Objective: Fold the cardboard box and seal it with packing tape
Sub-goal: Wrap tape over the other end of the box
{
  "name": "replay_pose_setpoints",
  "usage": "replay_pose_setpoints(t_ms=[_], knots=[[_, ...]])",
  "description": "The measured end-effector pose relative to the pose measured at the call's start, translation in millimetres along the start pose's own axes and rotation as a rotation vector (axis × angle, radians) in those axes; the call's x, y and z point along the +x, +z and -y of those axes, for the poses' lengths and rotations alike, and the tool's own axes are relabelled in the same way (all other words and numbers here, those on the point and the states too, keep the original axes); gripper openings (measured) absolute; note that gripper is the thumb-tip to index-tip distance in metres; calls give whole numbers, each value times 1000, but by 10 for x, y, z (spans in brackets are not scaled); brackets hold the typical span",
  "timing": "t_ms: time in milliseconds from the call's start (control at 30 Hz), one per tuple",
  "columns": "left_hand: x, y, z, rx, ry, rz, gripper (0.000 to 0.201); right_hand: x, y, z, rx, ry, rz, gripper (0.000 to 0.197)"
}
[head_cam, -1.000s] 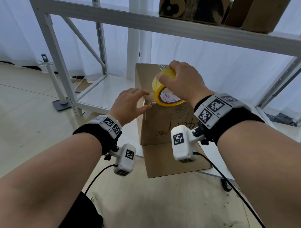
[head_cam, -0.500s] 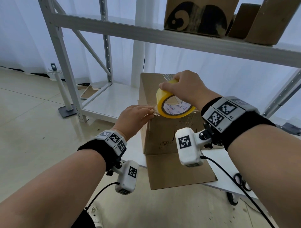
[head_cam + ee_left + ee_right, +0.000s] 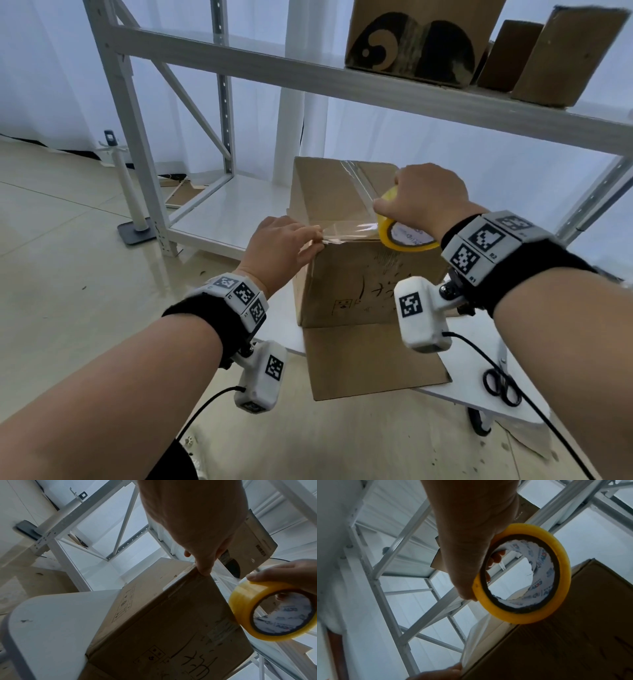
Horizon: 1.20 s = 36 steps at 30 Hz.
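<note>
White table (image 3: 455, 397): left hand (image 3: 277, 246) pinches tape end at cardboard box (image 3: 363, 284) edge; right hand (image 3: 428, 198) grips tape roll (image 3: 404, 236).

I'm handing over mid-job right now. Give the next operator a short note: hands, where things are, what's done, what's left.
Left hand pinches the free tape end at the box's near top edge.
Right hand grips the yellow tape roll, with a clear strip stretched between the hands.
Box stands on the white table; scissors lie to its right.
Done: one strip already runs along the top.
Left: press this strip down, cut it; the flap lying on the table looks unsealed.
</note>
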State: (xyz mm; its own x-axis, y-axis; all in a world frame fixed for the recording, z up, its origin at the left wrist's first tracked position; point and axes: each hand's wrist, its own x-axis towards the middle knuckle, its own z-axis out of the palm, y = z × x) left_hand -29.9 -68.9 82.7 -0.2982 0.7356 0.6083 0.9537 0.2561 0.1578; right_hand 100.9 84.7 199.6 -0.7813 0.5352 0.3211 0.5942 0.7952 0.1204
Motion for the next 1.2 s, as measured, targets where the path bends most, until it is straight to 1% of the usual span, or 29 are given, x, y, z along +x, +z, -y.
replay_pose_setpoints(t_ms=[133,167,267,333,500,667,733,833,900,1000,1067,1100,1200], knots=[[19,-57,-31,104,41,53,24,20,-11,26,-47,-14,15,38],[25,-77,-51,125,43,78,26,23,-4,37,-63,-23,14,37],[43,-101,-139,197,29,209,37,35,0,89,-113,-56,13,35],[67,-100,-190,223,18,254,40,42,0,116,-135,-83,10,32],[158,-62,-290,194,37,287,40,50,8,143,-143,-111,-6,29],[287,79,-414,162,47,283,39,36,24,142,-152,-129,-26,34],[278,77,-404,171,50,285,41,20,23,88,-35,-118,-42,37],[249,56,-361,199,81,279,42,-41,43,-101,327,-2,-87,38],[251,52,-354,210,82,271,43,-99,115,-223,547,36,-117,37],[268,79,-354,216,65,279,42,-195,238,-299,761,103,-215,39],[272,106,-329,206,60,274,42,-224,252,-283,803,151,-233,41],[268,114,-312,197,64,267,42,-222,228,-267,778,161,-213,45],[242,90,-247,174,103,258,39,-160,73,-185,589,147,-118,50]])
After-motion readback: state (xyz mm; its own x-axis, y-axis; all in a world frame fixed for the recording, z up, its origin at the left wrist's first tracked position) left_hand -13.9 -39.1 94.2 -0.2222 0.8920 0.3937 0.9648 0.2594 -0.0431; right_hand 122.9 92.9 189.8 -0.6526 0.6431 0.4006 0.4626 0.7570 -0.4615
